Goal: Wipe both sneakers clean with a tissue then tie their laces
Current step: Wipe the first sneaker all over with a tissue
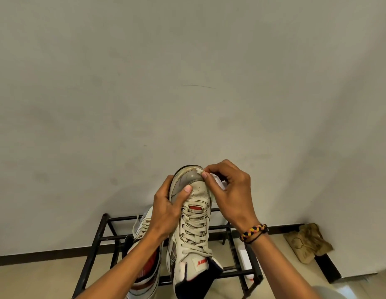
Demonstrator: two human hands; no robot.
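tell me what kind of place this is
Probably a home entryway or hallway corner: a black metal shoe rack stands against a plain wall, with a second sneaker on it.

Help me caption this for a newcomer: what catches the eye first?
A white sneaker held up at centre, left hand gripping its toe, right hand pinching a tissue against the toe's edge. Below, the second sneaker rests on a black rack.
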